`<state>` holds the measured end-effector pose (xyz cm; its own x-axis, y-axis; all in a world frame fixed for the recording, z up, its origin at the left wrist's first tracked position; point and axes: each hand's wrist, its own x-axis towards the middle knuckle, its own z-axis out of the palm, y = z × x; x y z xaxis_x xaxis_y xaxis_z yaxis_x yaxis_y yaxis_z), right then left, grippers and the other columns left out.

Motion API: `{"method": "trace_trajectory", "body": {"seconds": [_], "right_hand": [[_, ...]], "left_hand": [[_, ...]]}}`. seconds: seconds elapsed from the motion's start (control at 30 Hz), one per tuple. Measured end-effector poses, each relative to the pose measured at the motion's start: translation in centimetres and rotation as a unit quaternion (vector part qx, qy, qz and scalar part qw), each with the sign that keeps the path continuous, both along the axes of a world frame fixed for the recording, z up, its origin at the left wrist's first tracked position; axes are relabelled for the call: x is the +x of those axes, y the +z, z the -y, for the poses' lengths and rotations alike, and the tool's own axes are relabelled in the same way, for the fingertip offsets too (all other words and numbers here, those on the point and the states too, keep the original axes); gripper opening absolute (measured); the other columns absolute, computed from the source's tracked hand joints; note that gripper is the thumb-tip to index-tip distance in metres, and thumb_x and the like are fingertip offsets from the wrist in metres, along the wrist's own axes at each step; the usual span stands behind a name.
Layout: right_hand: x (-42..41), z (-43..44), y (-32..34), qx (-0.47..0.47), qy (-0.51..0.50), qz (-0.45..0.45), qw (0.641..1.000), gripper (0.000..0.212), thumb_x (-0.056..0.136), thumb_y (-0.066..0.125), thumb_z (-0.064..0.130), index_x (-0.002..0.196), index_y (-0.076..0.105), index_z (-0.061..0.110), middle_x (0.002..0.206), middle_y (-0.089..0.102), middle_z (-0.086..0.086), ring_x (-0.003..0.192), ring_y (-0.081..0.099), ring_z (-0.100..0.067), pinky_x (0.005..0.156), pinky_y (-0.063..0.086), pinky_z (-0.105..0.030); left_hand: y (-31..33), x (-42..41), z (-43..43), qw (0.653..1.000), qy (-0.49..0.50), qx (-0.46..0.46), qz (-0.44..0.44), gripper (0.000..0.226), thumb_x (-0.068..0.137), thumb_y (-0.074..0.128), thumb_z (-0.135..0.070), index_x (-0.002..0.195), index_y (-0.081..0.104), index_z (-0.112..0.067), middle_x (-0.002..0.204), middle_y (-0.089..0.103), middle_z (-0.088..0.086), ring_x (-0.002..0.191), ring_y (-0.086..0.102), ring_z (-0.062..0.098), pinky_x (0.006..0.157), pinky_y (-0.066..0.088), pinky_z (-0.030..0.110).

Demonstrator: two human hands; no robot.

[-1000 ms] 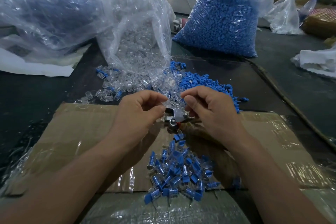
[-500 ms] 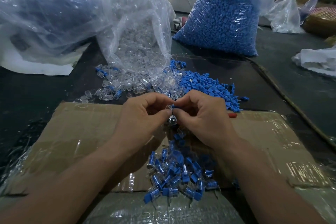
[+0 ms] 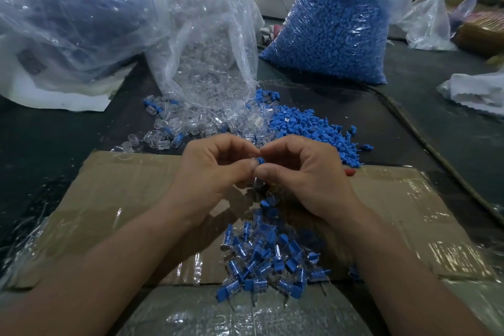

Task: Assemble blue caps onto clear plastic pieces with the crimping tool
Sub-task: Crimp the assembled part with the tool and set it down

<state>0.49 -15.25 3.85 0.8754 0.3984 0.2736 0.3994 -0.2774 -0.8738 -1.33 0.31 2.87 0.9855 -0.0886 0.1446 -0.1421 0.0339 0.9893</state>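
My left hand (image 3: 215, 169) and my right hand (image 3: 302, 174) meet fingertip to fingertip above the cardboard sheet (image 3: 122, 194). A small blue cap (image 3: 260, 160) shows between the pinched fingers of both hands. Whether a clear piece sits under it is hidden by the fingers. The crimping tool (image 3: 257, 185) lies under the hands, with only a bit of metal and a red handle tip (image 3: 349, 172) showing. A pile of assembled blue-and-clear pieces (image 3: 261, 262) lies between my forearms. Loose clear pieces (image 3: 196, 123) and loose blue caps (image 3: 313, 128) lie just beyond the hands.
An open bag of clear pieces (image 3: 207, 49) stands behind the hands, a full bag of blue caps (image 3: 335, 30) to its right, and a large crumpled plastic bag (image 3: 68, 13) at the left. White cloth (image 3: 480, 90) lies at the far right on the dark table.
The hands have closed together over the tool's metal head, which showed between them a second ago. A blue cap is now pinched at the fingertips.
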Motion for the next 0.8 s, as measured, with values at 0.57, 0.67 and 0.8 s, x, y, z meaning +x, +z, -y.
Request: {"method": "trace_trajectory", "body": {"seconds": [0.57, 0.67, 0.8], "right_hand": [[-0.06, 0.40, -0.30, -0.002, -0.018, 0.094, 0.995, 0.031, 0.069, 0.073, 0.004, 0.088, 0.065, 0.027, 0.078, 0.065, 0.018, 0.074, 0.065, 0.000, 0.068, 0.052, -0.014], [0.00, 0.47, -0.34, 0.003, -0.014, 0.093, 0.996, 0.031, 0.067, 0.073, 0.003, 0.091, 0.066, 0.022, 0.078, 0.064, 0.018, 0.073, 0.065, 0.003, 0.068, 0.051, -0.011], [0.10, 0.53, -0.36, -0.007, -0.013, 0.103, 0.995, 0.034, 0.067, 0.074, 0.003, 0.096, 0.065, 0.019, 0.079, 0.063, 0.021, 0.075, 0.065, 0.003, 0.069, 0.051, -0.011]], "left_hand": [[-0.34, 0.61, -0.66, 0.984, -0.064, -0.124, -0.113, 0.014, 0.055, 0.065, -0.008, 0.065, 0.073, -0.012, 0.060, 0.066, 0.011, 0.048, 0.060, 0.014, 0.045, 0.050, 0.019], [-0.39, 0.68, -0.61, 0.984, -0.065, -0.119, -0.111, 0.013, 0.057, 0.065, -0.007, 0.065, 0.073, -0.012, 0.060, 0.066, 0.009, 0.048, 0.061, 0.014, 0.046, 0.050, 0.018], [-0.31, 0.61, -0.44, 0.987, -0.057, -0.105, -0.107, 0.011, 0.053, 0.070, -0.012, 0.063, 0.073, -0.016, 0.059, 0.066, 0.006, 0.049, 0.061, 0.013, 0.046, 0.049, 0.018]]}}
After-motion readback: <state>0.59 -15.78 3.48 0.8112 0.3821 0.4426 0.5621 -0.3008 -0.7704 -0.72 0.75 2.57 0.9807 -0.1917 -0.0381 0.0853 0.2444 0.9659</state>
